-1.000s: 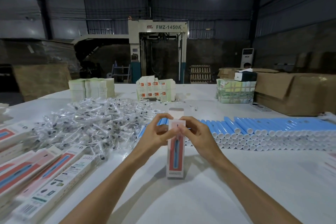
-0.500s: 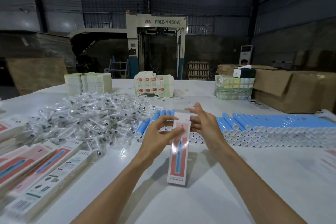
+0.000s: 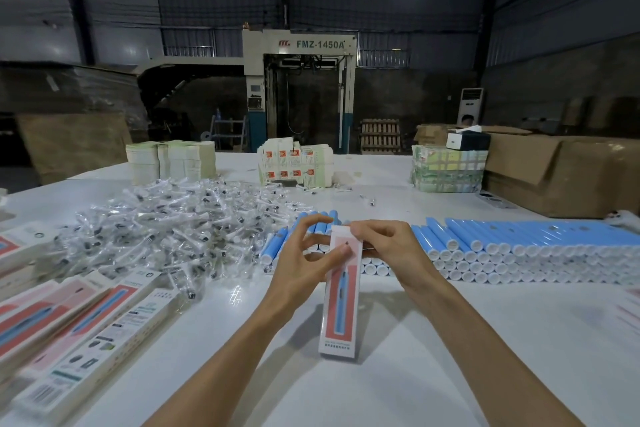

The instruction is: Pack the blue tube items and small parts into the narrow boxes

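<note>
Centre frame, the box (image 3: 341, 302) stands upright on the table (image 3: 457, 340). The left hand (image 3: 304, 265) grips its upper part, thumb on the front. The right hand (image 3: 384, 246), fingers spread a moment ago, now pinches the top flap. Behind: tubes (image 3: 519, 246) right, parts (image 3: 166, 232) left.

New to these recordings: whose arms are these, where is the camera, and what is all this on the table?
No machine here: a person works bare-handed, and the one camera sits on their head, looking forward and down, so the arms reaching in are their own. The left hand and right hand hold the top end of a narrow box, upright, its lower end seemingly resting on the white table; the right one pinches its top flap. To its left lies a heap of small parts in clear wrappers, to its right stacked blue tubes. At far left lie similar boxes.
</note>
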{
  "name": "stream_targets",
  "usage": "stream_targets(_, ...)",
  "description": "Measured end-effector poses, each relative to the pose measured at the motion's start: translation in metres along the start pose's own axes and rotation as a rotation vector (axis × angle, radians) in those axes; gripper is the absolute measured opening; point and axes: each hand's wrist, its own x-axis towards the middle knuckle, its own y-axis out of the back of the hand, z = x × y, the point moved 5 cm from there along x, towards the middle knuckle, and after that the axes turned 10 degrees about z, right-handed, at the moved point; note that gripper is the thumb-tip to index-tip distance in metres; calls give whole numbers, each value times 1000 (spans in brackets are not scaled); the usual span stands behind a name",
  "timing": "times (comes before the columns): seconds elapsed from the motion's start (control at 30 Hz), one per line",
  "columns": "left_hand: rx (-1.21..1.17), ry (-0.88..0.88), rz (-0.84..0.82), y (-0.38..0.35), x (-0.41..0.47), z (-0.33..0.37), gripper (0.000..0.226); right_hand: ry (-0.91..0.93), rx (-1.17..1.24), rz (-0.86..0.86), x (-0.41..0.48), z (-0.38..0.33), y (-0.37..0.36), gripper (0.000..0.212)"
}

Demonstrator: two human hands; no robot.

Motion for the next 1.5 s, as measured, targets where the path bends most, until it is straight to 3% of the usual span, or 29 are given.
stream_targets(0.27,26,-41,-34,2,-1,2,46,103,-43,-168,-4,-5,5,22)
stream_targets(0.4,63,-47,-16,2,0,2,39,190,-136,-147,-1,1,9,25)
stream_targets(0.63,39,-38,-17,1,-1,-3,32,241,-85,-158,3,11,9,19)
stream_targets(0.7,24,-28,11,1,0,-6,33,227,-149,-76,4,18,5,22)
stream_targets(0.8,-14,15,166,6,3,-13,29,173,-341,110,-5,21,-1,51)
stream_targets(0.9,23,1,298,15,5,-19,26,181,-664,85,-27,23,-21,77)
stream_targets(0.97,52,-17,315,16,5,-21,24,270,-825,47,-40,25,-32,73)
stream_targets(1.07,-21,41,300,7,0,-27,26,365,-857,52,-52,25,-27,55)
stream_targets(1.2,29,16,82,-13,-7,-31,34,354,-927,101,-61,22,11,41)
stream_targets(1.27,196,-77,10,-18,-9,-33,42,315,-1006,174,-66,25,51,43)
stream_targets(1.4,439,-338,-120,-28,-21,-31,28,199,-1116,410,-86,19,165,45)
stream_targets(1.5,528,-443,-203,-37,-30,-26,27,134,-1271,491,-101,10,247,42)
